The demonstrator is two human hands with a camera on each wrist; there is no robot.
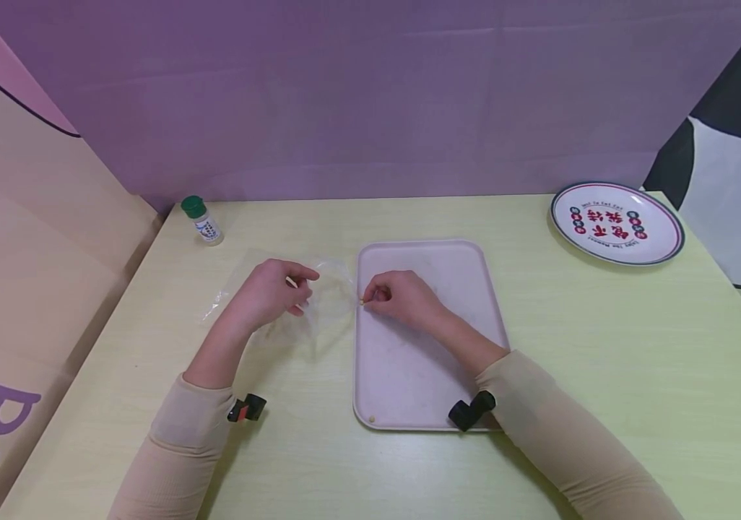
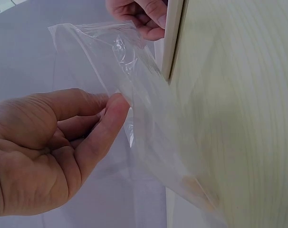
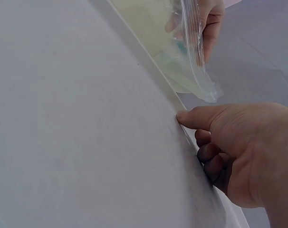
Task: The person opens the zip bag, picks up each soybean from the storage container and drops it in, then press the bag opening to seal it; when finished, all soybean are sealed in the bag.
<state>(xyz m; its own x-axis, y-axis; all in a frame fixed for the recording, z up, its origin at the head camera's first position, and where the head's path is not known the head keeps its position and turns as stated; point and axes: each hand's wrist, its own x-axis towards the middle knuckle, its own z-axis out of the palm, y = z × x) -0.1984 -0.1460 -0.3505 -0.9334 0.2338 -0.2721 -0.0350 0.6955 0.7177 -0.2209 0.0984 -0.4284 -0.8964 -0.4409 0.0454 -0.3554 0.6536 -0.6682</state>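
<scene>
My left hand (image 1: 277,292) pinches a clear plastic zip bag (image 2: 153,137) between thumb and finger. The bag hangs above the table, its zip edge turned towards the tray. A blurred tan patch shows low in the bag in the left wrist view. At the left rim of a pale pinkish tray (image 1: 432,390), my right hand (image 1: 406,297) has thumb and fingertip together on a small yellowish bit (image 1: 362,301), too small to name. Another such piece (image 1: 372,419) lies in the tray's near left corner.
A small bottle (image 1: 208,230) with a green cap stands at the table's back left. An oval white plate (image 1: 617,249) with red lettering and a dark rim lies at the back right. A purple backdrop (image 1: 370,101) rises behind the pale wood-look table (image 1: 604,375).
</scene>
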